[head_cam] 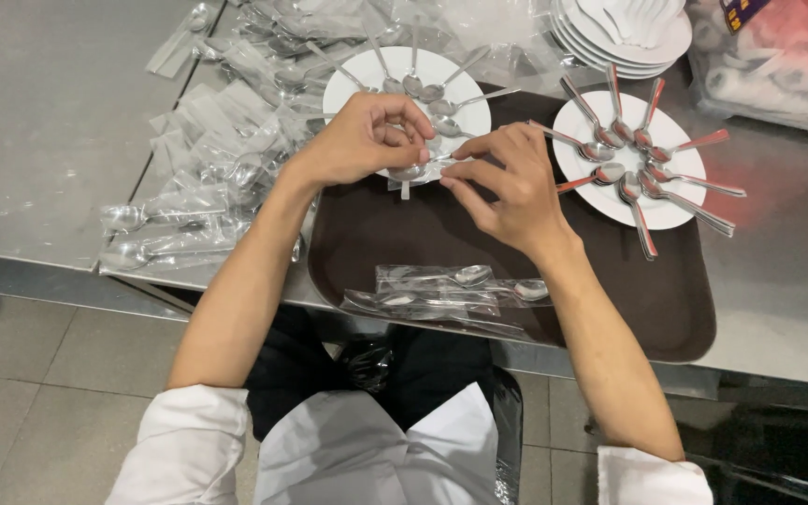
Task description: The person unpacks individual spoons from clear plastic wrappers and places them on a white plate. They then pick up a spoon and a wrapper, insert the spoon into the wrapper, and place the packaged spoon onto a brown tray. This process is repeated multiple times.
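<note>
Left hand point(362, 140) and right hand point(507, 182) both pinching one small wrapped spoon point(413, 172), held between them just above the brown tray point(666, 309) and at the near edge of a white plate point(353, 79) ringed with bare spoons. Fingertips pressed together on the clear sleeve, left at the bowl end, right towards the handle. Light and stiff inside, probably; thin, slippery film outside, best gripped at its loose ends. More wrapped spoons point(441, 290) lying on the tray nearer the body. Second plate point(670, 213) of spoons to the right, on the same tray, atop the steel table point(39, 122).
</note>
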